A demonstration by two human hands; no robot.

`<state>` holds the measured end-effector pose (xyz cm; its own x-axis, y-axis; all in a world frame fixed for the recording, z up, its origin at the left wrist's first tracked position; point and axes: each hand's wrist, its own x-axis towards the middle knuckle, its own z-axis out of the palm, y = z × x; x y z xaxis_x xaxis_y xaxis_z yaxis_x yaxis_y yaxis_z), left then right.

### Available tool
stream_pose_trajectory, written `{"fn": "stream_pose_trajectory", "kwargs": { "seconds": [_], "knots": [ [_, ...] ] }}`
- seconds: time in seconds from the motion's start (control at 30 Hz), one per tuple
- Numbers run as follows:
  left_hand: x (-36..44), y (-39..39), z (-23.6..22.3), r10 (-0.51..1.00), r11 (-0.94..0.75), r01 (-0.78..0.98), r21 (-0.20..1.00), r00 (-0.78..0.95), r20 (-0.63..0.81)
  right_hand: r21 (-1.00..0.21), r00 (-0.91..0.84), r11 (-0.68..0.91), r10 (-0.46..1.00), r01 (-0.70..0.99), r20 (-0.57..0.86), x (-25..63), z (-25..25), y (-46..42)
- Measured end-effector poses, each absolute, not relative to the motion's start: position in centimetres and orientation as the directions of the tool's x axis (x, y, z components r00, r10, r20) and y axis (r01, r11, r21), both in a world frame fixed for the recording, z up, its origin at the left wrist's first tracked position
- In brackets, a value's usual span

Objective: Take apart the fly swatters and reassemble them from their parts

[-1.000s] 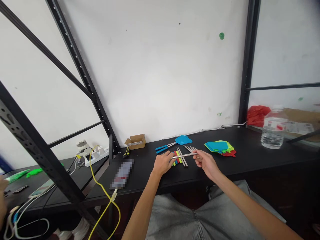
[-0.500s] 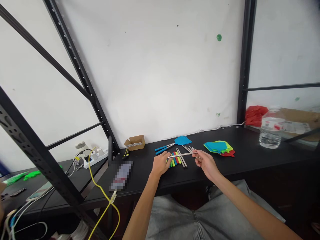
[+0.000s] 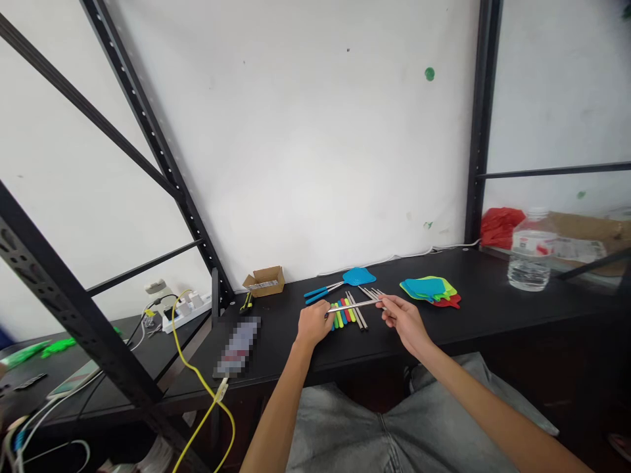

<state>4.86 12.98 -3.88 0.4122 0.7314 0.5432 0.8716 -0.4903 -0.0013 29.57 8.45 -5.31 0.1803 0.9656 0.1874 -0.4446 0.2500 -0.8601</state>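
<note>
A thin metal rod (image 3: 355, 306) stretches level between my two hands. My left hand (image 3: 314, 323) is closed around its left end, where a small dark tip shows. With thumb and fingers, my right hand (image 3: 401, 318) pinches the other end. Below the rod lies a row of coloured handle grips (image 3: 344, 313) in blue, green, yellow and red, partly behind my left hand. Several loose metal rods (image 3: 361, 317) rest beside them. Behind is a blue fly swatter (image 3: 359, 276), with blue handles (image 3: 316, 295) pointing left. Right of my hands sits a pile of swatter heads (image 3: 426, 288).
An open cardboard box (image 3: 265, 282), a cutter (image 3: 246, 303) and a blurred-out flat object (image 3: 238, 347) lie to the left. A water bottle (image 3: 531, 253) and a red bag (image 3: 500, 226) stand right. A yellow cable (image 3: 197, 371) hangs over the desk's front edge.
The view has shifted slightly. The rod's left end now shows a dark tip at my left hand. Both hands keep nearly the same place and hold.
</note>
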Motion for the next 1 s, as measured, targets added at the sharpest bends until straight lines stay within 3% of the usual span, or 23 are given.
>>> {"fn": "stream_pose_trajectory", "kwargs": {
  "seconds": [0.63,1.0],
  "knots": [
    [4.8,12.9,-3.8,0.763,-0.441,0.898,0.011,0.368,0.532,-0.911,0.141,0.348,0.936,-0.224,0.323,29.4,-6.2,8.4],
    [5.0,12.7,-3.5,0.75,-0.467,0.883,0.045,0.369,0.549,-0.861,0.096,0.408,0.886,0.305,0.454,28.6,-5.9,7.5]
  ]
}}
